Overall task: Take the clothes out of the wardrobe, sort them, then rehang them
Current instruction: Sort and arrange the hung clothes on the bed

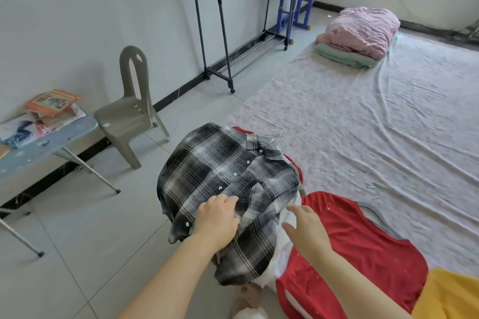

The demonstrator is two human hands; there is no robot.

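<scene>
Since the rack (222,21) shows bare and the clothes (285,254) lie heaped at the bed's (363,124) near left corner, you're mid-sorting: left hand (217,217) gripping the plaid shirt (225,171), right hand (305,225) open above the red top (363,241), rehanging all ahead.

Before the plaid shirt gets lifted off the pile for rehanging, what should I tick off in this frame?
1. Left hand grips the plaid shirt: cannot tell; it lies on the cloth, fingers bent.
2. Right hand free: ok; open, fingers spread, holding nothing.
3. Shirt on top of the pile: ok; nothing covers it.
4. Hanger inside the shirt: cannot tell; hanger hooks show just beyond the collar.
5. Clothes rack ready: cannot tell; its top rail is out of frame.
</scene>
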